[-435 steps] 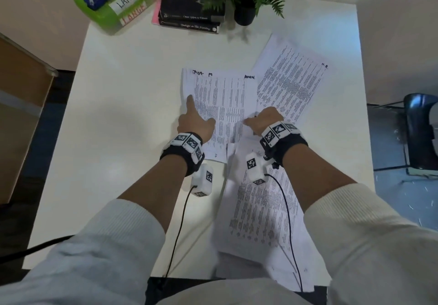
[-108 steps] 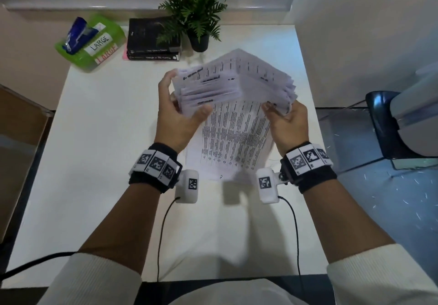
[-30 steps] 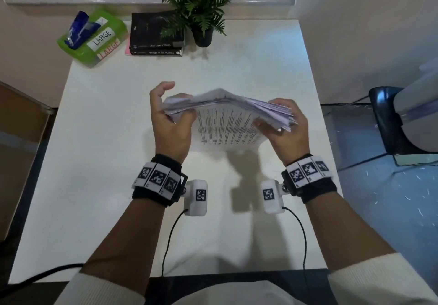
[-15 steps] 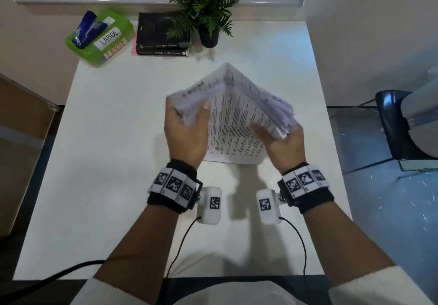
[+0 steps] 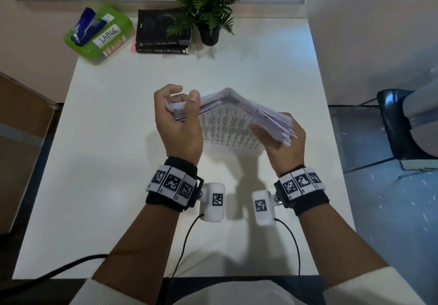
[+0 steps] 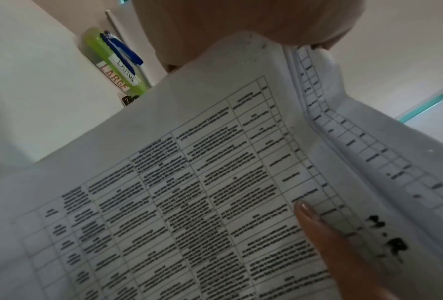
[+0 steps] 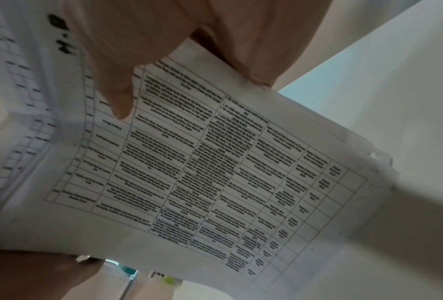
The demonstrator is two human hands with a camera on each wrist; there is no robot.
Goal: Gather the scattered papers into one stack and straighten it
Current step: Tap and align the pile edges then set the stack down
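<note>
Far left, a green box (image 5: 99, 35) labelled LARGE sits at the back of the white table (image 5: 113, 162), with black books (image 5: 162, 35) and a potted fern (image 5: 208, 4) beside it. Centre stage: the left hand (image 5: 177, 124) curls thumb and fingers round the left end of the paper stack (image 5: 233, 120), held up above the table and bowed into a peak. On the right, the right hand (image 5: 283, 146) grips the stack's uneven right end, thumb on the printed sheet.
</note>
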